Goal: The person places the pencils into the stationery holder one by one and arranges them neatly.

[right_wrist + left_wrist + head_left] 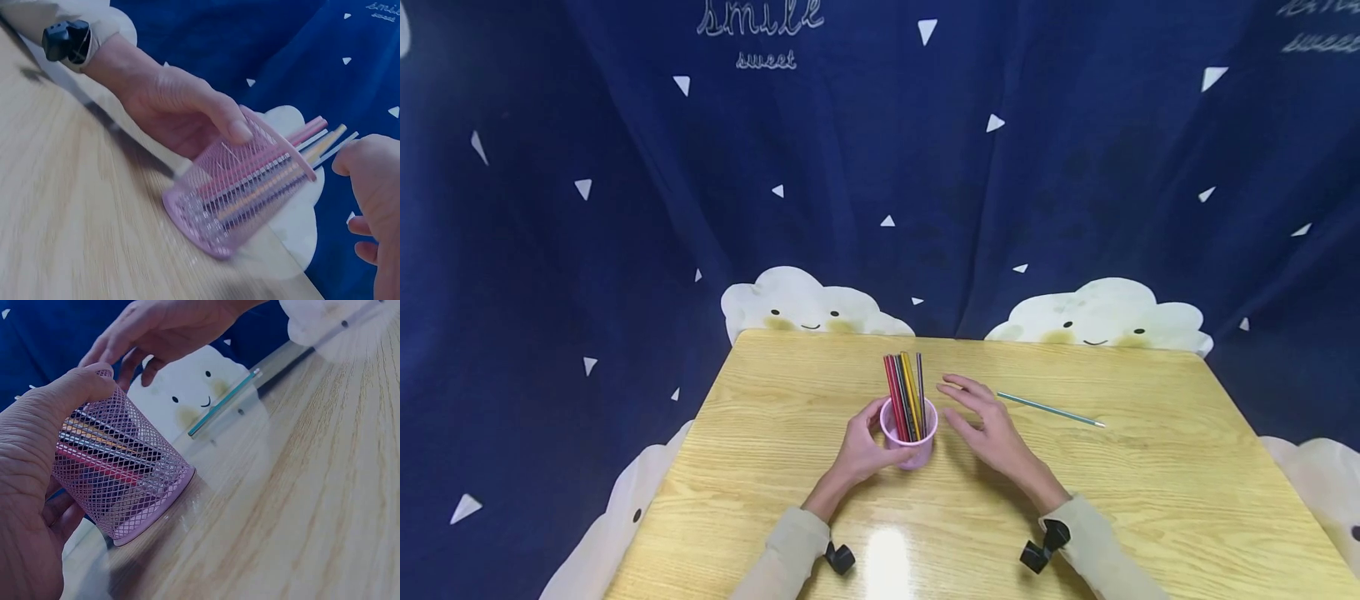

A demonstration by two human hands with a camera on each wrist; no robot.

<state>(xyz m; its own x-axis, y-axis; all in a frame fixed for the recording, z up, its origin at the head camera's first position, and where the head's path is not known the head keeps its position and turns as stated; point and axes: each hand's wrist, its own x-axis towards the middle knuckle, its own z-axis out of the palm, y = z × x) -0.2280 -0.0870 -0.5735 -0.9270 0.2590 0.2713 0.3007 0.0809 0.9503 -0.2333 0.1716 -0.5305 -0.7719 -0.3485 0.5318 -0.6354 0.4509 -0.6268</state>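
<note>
A pink mesh pencil cup (921,456) stands on the wooden table with several pencils (904,392) leaning in it, among them red, dark and yellow ones. My left hand (863,450) grips the cup from its left side, thumb across the near wall and fingers round the back. To the right of the cup, my right hand (994,429) hovers with fingers spread and nothing in them. A teal pencil (1051,408) lies on the table beyond the right hand. In the left wrist view the cup (125,469) has its base at the tabletop.
The light wooden table (760,400) ends at a dark blue curtain (850,167) printed with white triangles and smiling clouds. Each sleeve carries a small black device, one at the left wrist (840,558) and one at the right (1043,547).
</note>
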